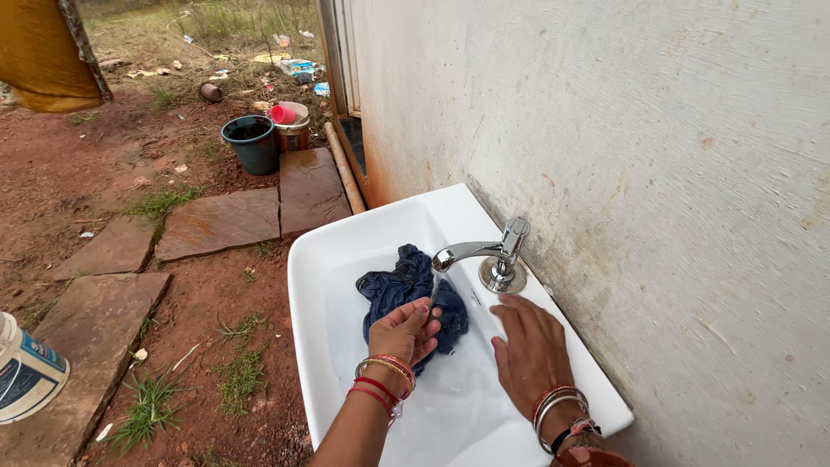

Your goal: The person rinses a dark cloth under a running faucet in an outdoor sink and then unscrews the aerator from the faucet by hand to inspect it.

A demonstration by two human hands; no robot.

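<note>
— 2 buckets stand at the upper left of the frame, right?

— Yes: a dark bucket, its inside too dark to read, and just beside it a pale bucket with a pink cup in its mouth. Low at the left edge sits part of a white tub.

— And the big container?

— A white sink fills the lower centre, fixed against a grey wall. It holds water and a dark blue cloth, soaked and bunched under the chrome tap, which runs a thin stream.

— Where is the cloth against the hands?

— The left hand lies on the cloth's lower edge, fingers curled and gripping a fold of it. The right hand rests flat and open on the sink's rim at lower right, just beside the cloth, holding nothing, near the tap's base.
</note>
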